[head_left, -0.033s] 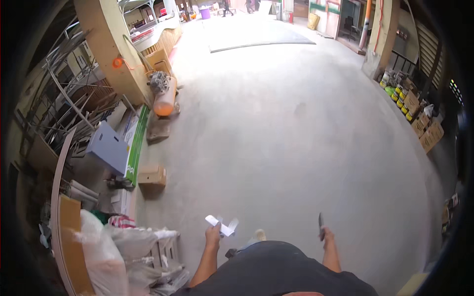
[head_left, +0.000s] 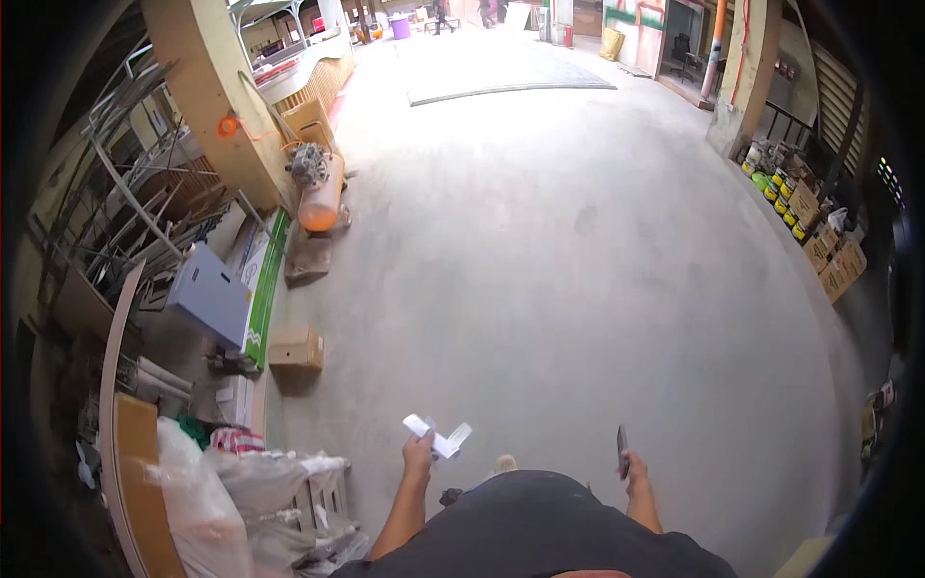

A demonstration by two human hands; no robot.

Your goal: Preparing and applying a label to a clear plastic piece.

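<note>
My left hand [head_left: 417, 451], at the lower middle, is closed on a folded strip of white paper [head_left: 445, 447]. One loose end of the paper sticks up to the right. On the other side of my body, my right hand [head_left: 635, 466] grips a slim, dark, flat object [head_left: 621, 445] held upright. Its exact kind cannot be made out. Both hands are held out in front of me above the grey floor, well apart and touching nothing else. The tip of a light shoe [head_left: 506, 463] shows between them.
Along the left stand plastic-wrapped goods [head_left: 198, 482], a cardboard box [head_left: 297, 348], a blue-grey panel [head_left: 209, 294] and an orange air compressor [head_left: 321, 197] beside a pillar [head_left: 212, 87]. Paint tins [head_left: 782, 204] and cartons [head_left: 842, 271] line the right side. People [head_left: 442, 17] are far ahead.
The dark object and my right hand have shifted slightly left and turned a little. The paper's loose end has swung slightly to the right. The shoe shows less.
</note>
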